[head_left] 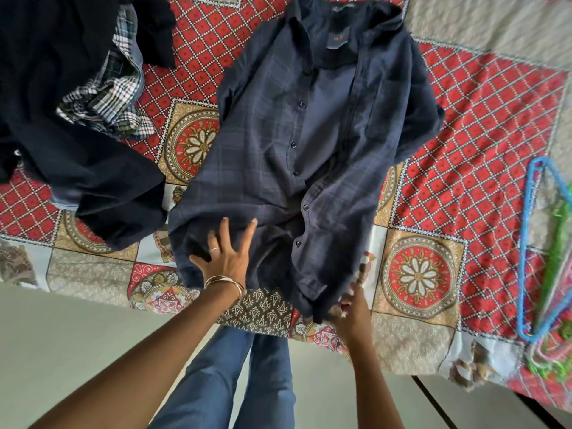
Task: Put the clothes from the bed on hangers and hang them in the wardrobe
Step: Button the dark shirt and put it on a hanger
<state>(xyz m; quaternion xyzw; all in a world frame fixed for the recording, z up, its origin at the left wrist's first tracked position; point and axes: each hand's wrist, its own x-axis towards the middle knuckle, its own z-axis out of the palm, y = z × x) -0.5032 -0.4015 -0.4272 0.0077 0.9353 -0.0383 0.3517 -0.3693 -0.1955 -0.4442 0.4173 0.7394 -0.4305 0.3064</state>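
A dark navy checked button shirt (278, 144) lies spread flat on the bed, collar at the far side, hem toward me. My left hand (224, 253) rests on its lower left part with the fingers spread and straight. My right hand (349, 305) is at the shirt's lower right hem corner, blurred, its fingers seeming to pinch the fabric edge. A blue plastic hanger (526, 249) lies on the bed at the right, with a green hanger (560, 243) and a pink one (544, 348) beside it.
A red, patterned bedspread (464, 150) covers the bed. A heap of dark clothes (77, 134) with a black-and-white checked garment (105, 100) sits at the left. The pale floor (62, 335) and my blue-jeaned legs (235, 376) are below the bed's edge.
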